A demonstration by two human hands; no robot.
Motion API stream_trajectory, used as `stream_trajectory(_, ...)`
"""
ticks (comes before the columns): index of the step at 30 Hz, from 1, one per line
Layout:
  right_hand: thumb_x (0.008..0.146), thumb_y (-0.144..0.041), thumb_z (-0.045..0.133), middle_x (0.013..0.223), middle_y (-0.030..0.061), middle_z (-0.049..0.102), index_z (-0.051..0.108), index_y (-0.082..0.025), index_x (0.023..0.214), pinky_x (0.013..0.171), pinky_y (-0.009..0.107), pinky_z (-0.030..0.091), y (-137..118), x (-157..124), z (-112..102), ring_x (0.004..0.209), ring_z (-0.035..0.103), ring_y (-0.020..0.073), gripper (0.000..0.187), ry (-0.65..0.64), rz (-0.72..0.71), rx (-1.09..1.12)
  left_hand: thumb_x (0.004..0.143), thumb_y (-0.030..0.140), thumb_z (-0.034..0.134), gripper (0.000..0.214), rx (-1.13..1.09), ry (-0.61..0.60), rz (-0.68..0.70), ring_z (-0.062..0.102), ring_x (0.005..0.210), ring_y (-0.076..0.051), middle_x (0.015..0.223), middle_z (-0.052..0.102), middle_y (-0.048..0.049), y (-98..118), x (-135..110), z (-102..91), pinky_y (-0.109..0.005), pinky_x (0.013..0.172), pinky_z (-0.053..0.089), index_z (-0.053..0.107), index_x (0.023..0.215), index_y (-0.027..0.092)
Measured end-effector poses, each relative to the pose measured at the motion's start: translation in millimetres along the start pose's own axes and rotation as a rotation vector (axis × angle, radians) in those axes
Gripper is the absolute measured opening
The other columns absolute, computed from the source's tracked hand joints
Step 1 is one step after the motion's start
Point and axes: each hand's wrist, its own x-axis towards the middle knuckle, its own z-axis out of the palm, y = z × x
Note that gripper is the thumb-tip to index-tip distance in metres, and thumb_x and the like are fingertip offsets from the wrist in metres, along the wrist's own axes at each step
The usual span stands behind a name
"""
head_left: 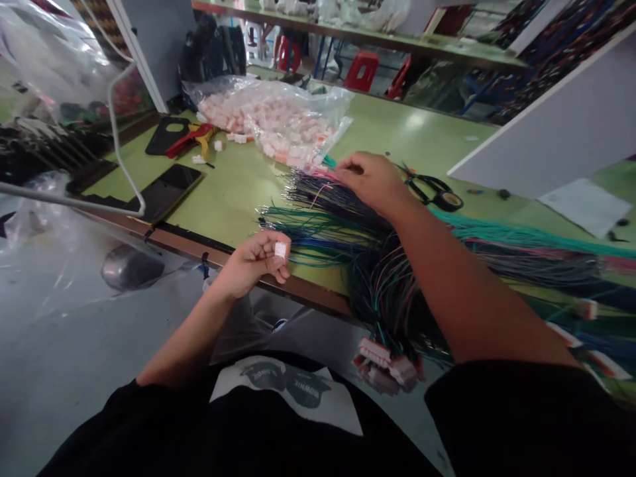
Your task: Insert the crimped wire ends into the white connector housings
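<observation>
Between the thumb and fingers of my left hand [259, 260] is a small white and orange connector housing [281, 250], held near the table's front edge. My right hand [370, 179] reaches over the far side of the wire bundles, its thumb and fingers pinched by the pink wires [325, 173]; whether a wire is between the fingertips is hidden. Dark wires [328, 193] with bare metal ends lie just below that hand. Green and blue wires [318, 228] spread out closer to me. A cluster of wired connectors [385, 364] hangs over the front edge.
A clear bag of pale pink connector housings [278, 122] lies at the back. Red and yellow pliers [193, 139] and a phone [169, 191] are at the left. Black scissors [432, 189] lie beyond my right forearm. A white panel [551, 126] stands at right.
</observation>
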Motion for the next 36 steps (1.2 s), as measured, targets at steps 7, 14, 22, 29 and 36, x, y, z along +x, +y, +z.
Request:
stream_trajectory(7,0.073,-0.018,0.056,0.086,0.0052,0.071,0.072,-0.021,0.076,0.057,0.026,0.033,30.6,-16.3,12.8,0.074,0.059,0.0168,0.017,-0.336,0.039,-0.475,0.073,0.022,0.073,0.026,-0.019,-0.029,0.007,0.063,0.055,-0.008,0.065,0.06,0.0045,-1.2,0.6,-0.2,-0.018,0.052,0.052,0.057,0.092,0.016)
stream_trajectory(14,0.069,-0.016,0.055,0.08,0.005,0.071,0.07,-0.02,0.073,0.058,0.026,0.035,32.1,-18.6,19.6,0.071,0.059,0.0166,0.017,-0.294,0.067,-0.416,0.071,0.023,0.074,0.026,0.0,-0.011,0.002,0.062,0.055,-0.008,0.065,0.06,0.0044,2.0,0.2,1.8,-0.018,0.052,0.051,0.057,0.089,0.015)
stream_trajectory(22,0.065,-0.02,0.056,0.055,-0.002,0.061,0.069,-0.023,0.067,0.057,0.027,0.036,41.2,-17.9,-9.9,0.059,0.055,0.0152,0.014,-0.238,0.18,-0.269,0.073,0.023,0.072,0.025,0.015,0.001,-0.01,0.062,0.055,-0.008,0.062,0.059,0.0041,-0.3,0.7,1.2,-0.018,0.053,0.052,0.056,0.09,0.015)
stream_trajectory(29,0.071,-0.033,0.057,0.057,-0.0018,0.061,0.069,-0.022,0.075,0.057,0.028,0.038,20.9,-42.3,-31.4,0.054,0.052,0.0123,0.017,-0.34,0.129,0.104,0.071,0.022,0.072,0.029,-0.032,0.029,-0.017,0.062,0.056,-0.008,0.067,0.058,0.0043,-2.9,5.6,-0.3,-0.019,0.053,0.053,0.056,0.094,0.016)
stream_trajectory(36,0.064,-0.012,0.058,0.05,0.005,0.054,0.055,-0.016,0.045,0.053,0.031,0.027,-26.9,-50.5,-27.5,0.05,0.041,0.0095,0.02,-0.259,0.291,-0.495,0.071,0.021,0.071,0.029,-0.041,0.017,-0.021,0.062,0.057,-0.009,0.067,0.058,0.0038,-2.7,5.4,-1.6,-0.019,0.054,0.053,0.055,0.095,0.016)
